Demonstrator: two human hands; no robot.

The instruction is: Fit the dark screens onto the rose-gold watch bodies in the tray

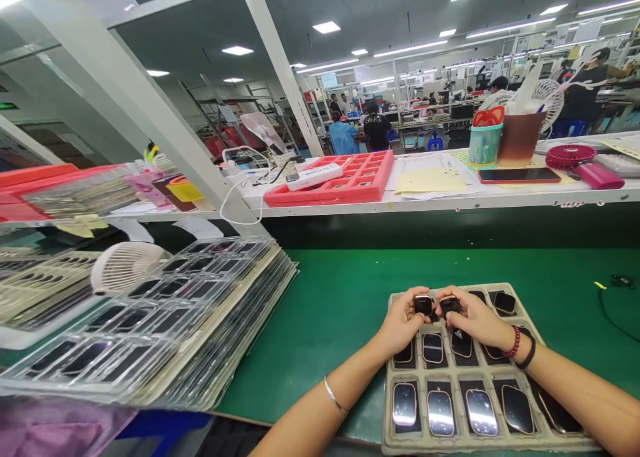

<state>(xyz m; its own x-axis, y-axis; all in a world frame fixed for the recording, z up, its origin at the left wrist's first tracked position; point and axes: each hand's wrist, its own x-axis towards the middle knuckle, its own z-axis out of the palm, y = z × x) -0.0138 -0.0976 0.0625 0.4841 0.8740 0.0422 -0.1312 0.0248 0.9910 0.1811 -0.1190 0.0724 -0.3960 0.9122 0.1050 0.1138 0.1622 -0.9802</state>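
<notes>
A beige foam tray lies on the green mat in front of me, its pockets filled with several small dark watch bodies. My left hand pinches one watch body above the tray's far row. Beside it, my right hand grips a second watch body, and the two pieces almost touch. More watch bodies such as one at the near row rest face up in their pockets. A silver bangle sits on my left wrist, and red beads with a black band circle my right wrist.
A tall stack of clear blister trays with dark parts fills the left. A small white fan lies behind it. On the raised shelf stand a red tray, papers, a phone and cups. Other people work in the background.
</notes>
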